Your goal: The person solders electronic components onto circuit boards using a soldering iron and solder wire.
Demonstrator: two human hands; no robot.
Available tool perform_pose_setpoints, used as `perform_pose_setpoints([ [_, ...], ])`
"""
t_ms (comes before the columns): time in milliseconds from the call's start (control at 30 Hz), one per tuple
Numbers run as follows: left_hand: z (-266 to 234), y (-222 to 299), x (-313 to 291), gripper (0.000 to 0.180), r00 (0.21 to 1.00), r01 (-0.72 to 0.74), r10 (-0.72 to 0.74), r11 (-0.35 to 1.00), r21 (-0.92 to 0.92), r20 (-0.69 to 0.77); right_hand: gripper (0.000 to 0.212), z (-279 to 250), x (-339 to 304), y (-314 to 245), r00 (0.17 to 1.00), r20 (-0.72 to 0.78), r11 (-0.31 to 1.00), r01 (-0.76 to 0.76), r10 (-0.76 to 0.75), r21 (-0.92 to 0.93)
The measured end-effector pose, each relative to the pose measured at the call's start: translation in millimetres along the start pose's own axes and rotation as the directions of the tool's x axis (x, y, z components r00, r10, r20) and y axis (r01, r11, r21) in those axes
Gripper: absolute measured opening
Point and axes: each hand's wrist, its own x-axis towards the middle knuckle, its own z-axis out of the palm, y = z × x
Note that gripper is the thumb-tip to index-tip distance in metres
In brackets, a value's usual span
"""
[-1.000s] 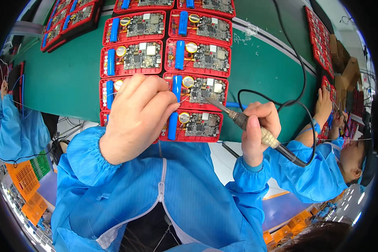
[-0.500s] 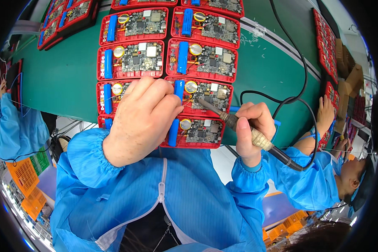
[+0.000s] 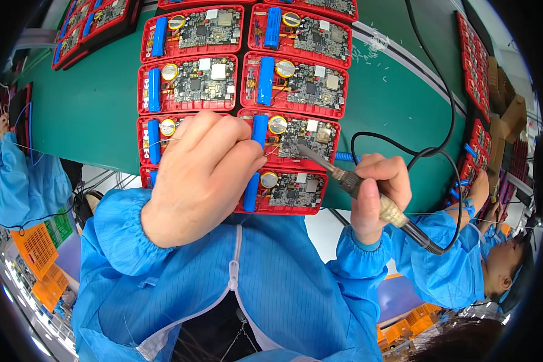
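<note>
My right hand (image 3: 380, 196) grips a soldering iron (image 3: 377, 202) by its tape-wrapped handle. The iron's tip points left over the circuit board (image 3: 301, 136) of a red housing in the right column; contact cannot be made out. My left hand (image 3: 205, 172) is closed in a pinch beside that housing's blue cylindrical cell (image 3: 259, 131). A thin solder wire (image 3: 273, 152) shows at its fingertips, and a fine strand also emerges on the hand's left. Near the cell sits a yellow-rimmed coin cell (image 3: 277, 125). My left hand hides part of the housing (image 3: 142, 140) in the left column.
More red housings (image 3: 190, 30) with boards stretch away in two columns on the green table (image 3: 102, 114). The iron's black cable (image 3: 431, 72) loops at right. White clippings (image 3: 377, 42) lie near a metal strip. Co-workers in blue sit at both sides; further housings (image 3: 476, 148) are at right.
My right hand and the soldering iron have shifted right, the tip moving away from my left fingertips. My left hand stays nearly in place. The right co-worker's hand has moved down, showing blue cells.
</note>
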Motion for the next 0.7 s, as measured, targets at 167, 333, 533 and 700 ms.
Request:
perform_pose_setpoints([
  [167, -27, -9, 15, 0.02, 0.997, -0.008, 0.015, 0.997, 0.082, -0.082, 0.013, -7, 11, -4, 0.998, -0.056, 1.0, -0.008, 0.008, -0.009],
  [333, -17, -23, 32, 0.017, 0.997, 0.003, -0.003, 1.0, 0.002, -0.073, 0.013, 1, 34, 0, 0.998, -0.068, 1.0, 0.005, -0.004, 0.011],
  [533, -1, -26, 38, 0.016, 0.999, -0.006, 0.004, 0.998, -0.059, -0.034, 0.013, 3, 49, 8, 0.999, -0.015, 0.998, 0.033, -0.034, -0.046],
  [700, 5, -30, 43, 0.015, 1.0, -0.013, 0.012, 0.996, -0.083, -0.02, 0.013, 3, 56, 11, 1.0, -0.012, 0.998, 0.019, -0.02, -0.052],
])
